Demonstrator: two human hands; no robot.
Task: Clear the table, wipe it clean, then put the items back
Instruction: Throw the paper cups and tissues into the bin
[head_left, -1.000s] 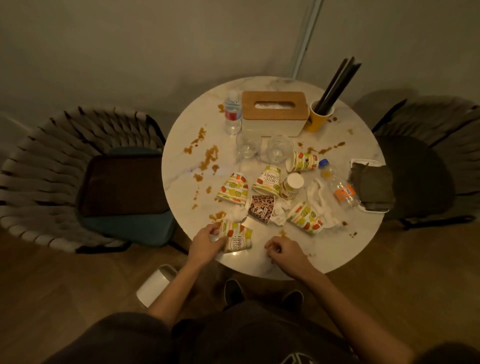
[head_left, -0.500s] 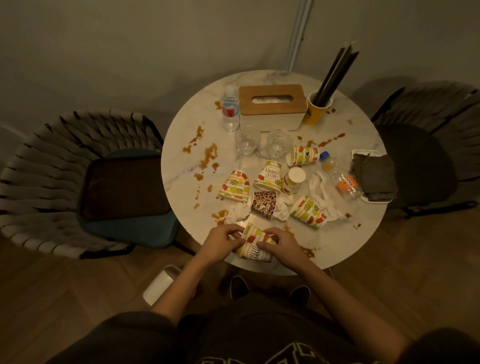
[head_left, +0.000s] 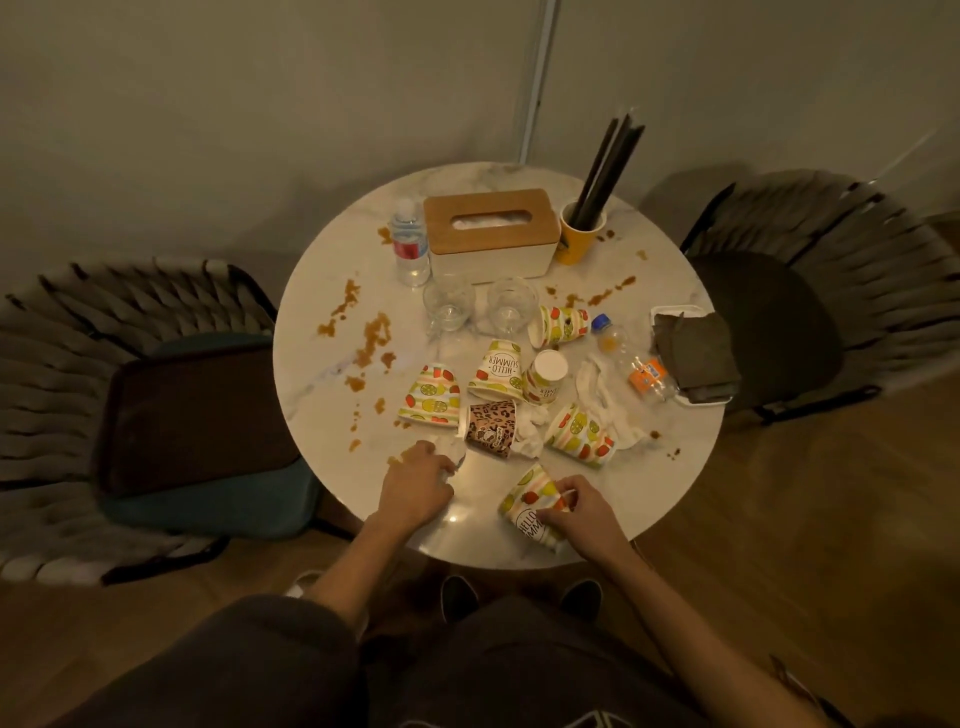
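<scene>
Mess all over the round marble desk, honestly. The right hand is at the near edge, fingers curled round a fruit-print cup that's tipped over with the "HELLO SUMMER" print showing; can't tell if it's resting on the top or just off it. The left hand is a bit to the left of that, fingertips at a crumpled tissue right beside the leopard cup, but I can't tell if the fingers are pinching it or only touching. Five more fruit cups lie knocked over around the middle with more wadded paper between them. Behind those stand two glasses, then a water bottle, a wood-lidded tissue box and a yellow cup holding black straws. On the right an orange bottle lies on its side next to a dark cloth on a white tray. Brown spills mostly on the left half, a few on the right. Woven chairs on both sides.
</scene>
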